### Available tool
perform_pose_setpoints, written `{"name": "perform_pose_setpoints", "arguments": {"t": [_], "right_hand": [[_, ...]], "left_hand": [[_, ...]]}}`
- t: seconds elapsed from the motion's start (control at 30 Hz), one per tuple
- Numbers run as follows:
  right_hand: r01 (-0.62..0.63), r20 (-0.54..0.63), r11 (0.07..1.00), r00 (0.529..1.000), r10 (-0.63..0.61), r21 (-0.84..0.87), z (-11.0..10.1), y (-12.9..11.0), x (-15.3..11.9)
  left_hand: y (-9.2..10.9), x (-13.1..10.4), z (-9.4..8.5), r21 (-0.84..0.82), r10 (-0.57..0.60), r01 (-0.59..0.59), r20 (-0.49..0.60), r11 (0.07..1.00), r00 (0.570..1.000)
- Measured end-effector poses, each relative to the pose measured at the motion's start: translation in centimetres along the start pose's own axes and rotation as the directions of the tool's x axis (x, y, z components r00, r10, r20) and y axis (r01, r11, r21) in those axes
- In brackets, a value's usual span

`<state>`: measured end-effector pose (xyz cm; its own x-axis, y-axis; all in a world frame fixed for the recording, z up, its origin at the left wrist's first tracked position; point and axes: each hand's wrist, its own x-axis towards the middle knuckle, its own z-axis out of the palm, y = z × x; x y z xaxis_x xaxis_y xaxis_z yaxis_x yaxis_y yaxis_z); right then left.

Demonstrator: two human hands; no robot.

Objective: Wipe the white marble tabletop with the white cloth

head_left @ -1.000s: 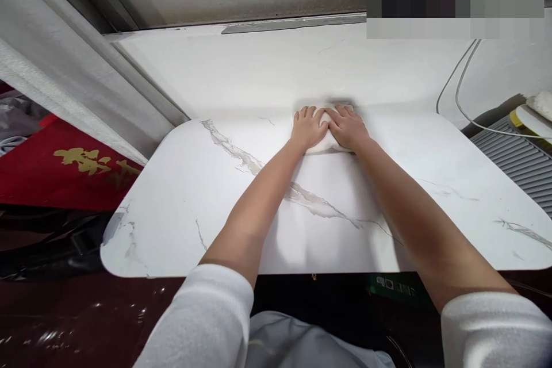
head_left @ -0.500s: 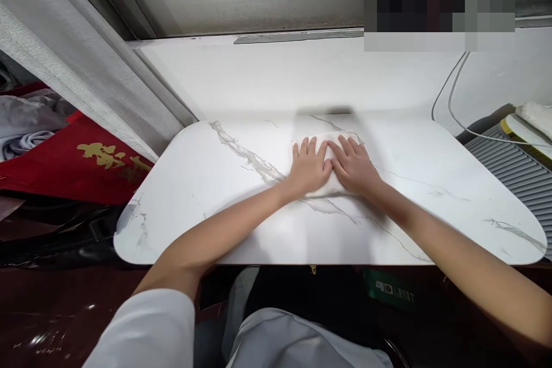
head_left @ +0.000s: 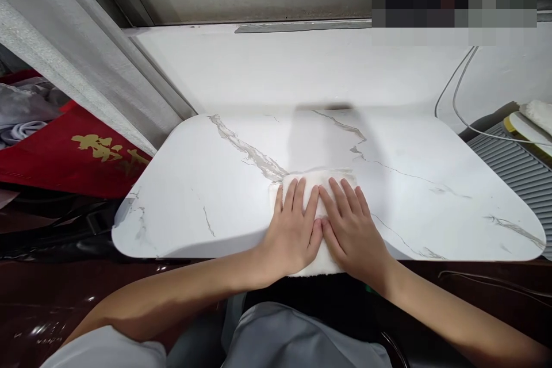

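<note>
Wiping seems unfinished, coverage unclear: at lower centre, left hand (head_left: 288, 238) and right hand (head_left: 357, 238) press white cloth (head_left: 320, 262) on desk (head_left: 172, 190), fingers (head_left: 299, 195) extended flat.

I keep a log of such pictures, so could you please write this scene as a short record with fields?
Left hand: palm down on the cloth
Right hand: beside it, also palm down on the cloth
Cloth: white, reaching past the table's near edge
Table: white, with veins
Left of table: curtain, red fabric
Right of table: cable
</note>
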<state>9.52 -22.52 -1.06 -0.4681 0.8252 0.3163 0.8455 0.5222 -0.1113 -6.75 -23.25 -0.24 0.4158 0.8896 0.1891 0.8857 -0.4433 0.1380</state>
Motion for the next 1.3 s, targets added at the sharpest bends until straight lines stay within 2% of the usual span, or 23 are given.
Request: {"name": "perform_pose_setpoints", "arguments": {"t": [0.13,0.23,0.33,0.57,0.77,1.03,1.3], "right_hand": [[0.018,0.041,1.0,0.999,-0.019,0.012,0.1,-0.4,1.0],[-0.016,0.09,1.0,0.996,0.015,0.009,0.5,-0.3,3.0],[-0.068,0.112,0.998,0.991,0.069,-0.008,1.4,0.3,6.2],[-0.094,0.133,0.995,0.987,0.089,0.033,3.9,3.2,15.7],[-0.089,0.066,0.992,0.994,0.083,0.084,6.0,5.3,21.3],[-0.081,-0.008,0.989,0.997,0.082,0.124,7.5,6.8,24.7],[-0.135,0.047,0.99,0.989,0.137,-0.045,6.7,5.7,24.4]], "left_hand": [[-0.6,-0.1,-0.3,-0.01,-0.027,0.027,0.012,1.0,1.0],[-1.6,1.4,-0.5,-0.016,-0.086,0.088,0.062,0.996,0.994],[-3.3,4.0,-0.5,-0.026,-0.153,0.156,0.088,0.987,0.984],[-9.1,11.5,0.2,-0.034,-0.245,0.247,0.045,0.968,0.968],[-13.0,16.6,0.8,-0.034,-0.268,0.269,0.026,0.963,0.963],[-15.7,19.8,1.4,-0.073,-0.247,0.245,-0.017,0.967,0.969],[-15.9,20.1,1.3,-0.078,-0.25,0.248,-0.016,0.966,0.968]]}}
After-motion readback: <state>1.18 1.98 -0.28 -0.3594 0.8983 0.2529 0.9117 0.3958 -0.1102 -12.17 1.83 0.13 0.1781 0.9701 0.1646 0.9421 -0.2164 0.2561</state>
